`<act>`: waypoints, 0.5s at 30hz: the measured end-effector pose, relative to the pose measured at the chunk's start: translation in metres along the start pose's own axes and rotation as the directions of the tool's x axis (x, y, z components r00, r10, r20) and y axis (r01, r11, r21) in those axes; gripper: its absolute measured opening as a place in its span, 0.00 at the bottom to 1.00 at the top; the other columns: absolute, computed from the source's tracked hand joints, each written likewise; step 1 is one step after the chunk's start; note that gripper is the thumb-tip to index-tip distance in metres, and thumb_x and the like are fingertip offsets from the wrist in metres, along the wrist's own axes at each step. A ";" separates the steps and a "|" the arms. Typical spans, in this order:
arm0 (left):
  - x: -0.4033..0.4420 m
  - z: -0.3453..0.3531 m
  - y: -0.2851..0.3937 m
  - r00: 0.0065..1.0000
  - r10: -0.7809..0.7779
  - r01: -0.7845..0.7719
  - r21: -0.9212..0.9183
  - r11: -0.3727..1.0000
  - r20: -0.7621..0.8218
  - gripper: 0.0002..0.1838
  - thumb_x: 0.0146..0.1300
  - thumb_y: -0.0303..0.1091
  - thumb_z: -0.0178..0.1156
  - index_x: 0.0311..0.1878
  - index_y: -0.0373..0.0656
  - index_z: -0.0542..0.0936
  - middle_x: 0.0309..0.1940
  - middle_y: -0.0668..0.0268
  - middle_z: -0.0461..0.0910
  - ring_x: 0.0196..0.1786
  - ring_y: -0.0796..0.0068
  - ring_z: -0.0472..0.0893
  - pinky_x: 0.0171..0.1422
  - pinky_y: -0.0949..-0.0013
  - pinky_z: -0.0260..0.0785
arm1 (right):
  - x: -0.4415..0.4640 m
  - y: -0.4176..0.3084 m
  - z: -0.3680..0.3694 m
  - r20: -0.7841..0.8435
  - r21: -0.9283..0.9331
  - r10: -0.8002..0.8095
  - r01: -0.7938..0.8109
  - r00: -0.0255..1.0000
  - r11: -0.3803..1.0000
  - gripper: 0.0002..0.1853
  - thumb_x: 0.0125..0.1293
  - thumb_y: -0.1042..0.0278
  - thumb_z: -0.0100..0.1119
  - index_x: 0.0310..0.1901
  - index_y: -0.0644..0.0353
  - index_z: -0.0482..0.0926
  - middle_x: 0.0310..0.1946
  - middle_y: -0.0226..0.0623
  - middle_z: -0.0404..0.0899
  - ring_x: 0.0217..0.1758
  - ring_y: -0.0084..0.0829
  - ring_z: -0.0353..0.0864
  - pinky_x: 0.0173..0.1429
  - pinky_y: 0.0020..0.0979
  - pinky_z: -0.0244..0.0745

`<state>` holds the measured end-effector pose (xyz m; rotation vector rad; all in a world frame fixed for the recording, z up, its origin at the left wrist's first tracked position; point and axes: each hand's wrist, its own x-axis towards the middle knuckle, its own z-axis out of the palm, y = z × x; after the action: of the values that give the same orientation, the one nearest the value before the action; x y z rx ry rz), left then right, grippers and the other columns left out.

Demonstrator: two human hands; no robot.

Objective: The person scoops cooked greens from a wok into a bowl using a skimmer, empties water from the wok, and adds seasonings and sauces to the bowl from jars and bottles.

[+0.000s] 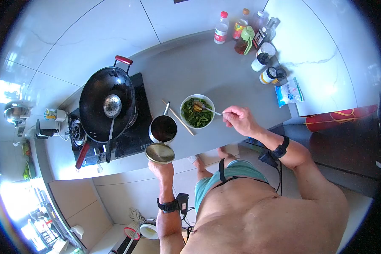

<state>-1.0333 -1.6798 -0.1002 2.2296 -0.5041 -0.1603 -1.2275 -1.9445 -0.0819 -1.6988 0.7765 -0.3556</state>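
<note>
My right hand (238,120) pinches the handle end of a metal spoon (210,110). The spoon's bowl rests over chopped greens (195,117) in a white bowl (213,104), with something yellowish at its tip. In my left hand (161,169) is a round lid (159,153), held just in front of a pot (152,134). That pot stands uncovered, holds dark liquid, and has its handle pointing away from me. A pair of chopsticks (183,122) lies between the pot and the bowl.
On the black stove (142,101) at the left sits a large wok (98,86) with a slotted ladle (112,106) inside. Bottles (220,29), seasoning jars (268,75) and a blue-white packet (289,92) stand along the counter's back right.
</note>
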 end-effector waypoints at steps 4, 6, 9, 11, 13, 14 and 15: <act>0.002 -0.006 -0.003 1.000 0.025 -0.025 0.015 1.000 0.005 0.10 0.55 0.25 0.66 0.41 0.36 0.83 0.35 0.55 0.87 0.39 0.59 0.86 0.45 0.60 0.76 | -0.001 -0.004 -0.004 0.037 -0.246 -0.442 0.436 0.896 0.865 0.03 0.68 0.78 0.59 0.40 0.65 0.81 0.30 0.40 0.85 0.31 0.33 0.86 0.34 0.31 0.81; 0.002 -0.007 -0.001 1.000 0.011 -0.011 0.017 1.000 0.001 0.10 0.55 0.26 0.66 0.42 0.35 0.83 0.35 0.56 0.87 0.39 0.59 0.86 0.45 0.60 0.76 | -0.005 -0.022 -0.010 0.043 -0.307 -0.542 0.528 0.839 0.792 0.03 0.66 0.79 0.61 0.40 0.64 0.82 0.30 0.42 0.84 0.32 0.37 0.86 0.34 0.33 0.81; 0.003 -0.004 -0.005 1.000 0.026 -0.026 -0.010 1.000 -0.013 0.10 0.56 0.26 0.66 0.42 0.36 0.83 0.35 0.56 0.87 0.39 0.59 0.86 0.46 0.60 0.76 | -0.011 -0.047 -0.020 0.052 -0.345 -0.634 0.610 0.771 0.714 0.03 0.64 0.79 0.64 0.39 0.63 0.82 0.30 0.43 0.84 0.32 0.41 0.86 0.35 0.34 0.81; 0.005 -0.003 -0.007 0.998 0.064 -0.064 -0.010 0.998 -0.011 0.10 0.56 0.26 0.67 0.42 0.36 0.83 0.36 0.57 0.87 0.40 0.60 0.86 0.46 0.60 0.76 | -0.015 -0.061 -0.026 0.058 -0.360 -0.677 0.648 0.734 0.671 0.03 0.64 0.79 0.64 0.39 0.64 0.81 0.31 0.42 0.84 0.32 0.40 0.86 0.34 0.34 0.81; 0.007 -0.003 -0.002 0.998 0.057 -0.057 -0.029 0.998 -0.007 0.10 0.55 0.26 0.67 0.42 0.36 0.83 0.36 0.57 0.87 0.40 0.60 0.86 0.46 0.60 0.76 | -0.017 -0.072 -0.031 0.072 -0.380 -0.718 0.684 0.693 0.622 0.03 0.65 0.79 0.63 0.40 0.65 0.81 0.31 0.41 0.85 0.32 0.37 0.87 0.34 0.33 0.81; 0.008 -0.004 -0.001 0.999 0.053 -0.053 -0.038 0.998 -0.005 0.10 0.55 0.26 0.67 0.42 0.36 0.83 0.36 0.57 0.87 0.40 0.60 0.85 0.46 0.60 0.76 | -0.019 -0.070 -0.030 0.044 -0.329 -0.659 0.634 0.751 0.700 0.03 0.66 0.77 0.63 0.40 0.65 0.81 0.31 0.40 0.85 0.31 0.34 0.86 0.33 0.32 0.81; 0.009 -0.003 0.000 0.998 0.061 -0.061 -0.034 0.998 -0.010 0.10 0.55 0.26 0.67 0.41 0.36 0.83 0.36 0.57 0.87 0.40 0.60 0.85 0.46 0.60 0.76 | -0.021 -0.064 -0.028 0.020 -0.275 -0.594 0.576 0.804 0.770 0.03 0.68 0.76 0.62 0.41 0.65 0.80 0.31 0.39 0.85 0.30 0.32 0.86 0.33 0.32 0.81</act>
<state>-1.0238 -1.6813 -0.0981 2.1777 -0.5599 -0.1256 -1.2406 -1.9451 -0.0103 -2.1869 0.3217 -0.7723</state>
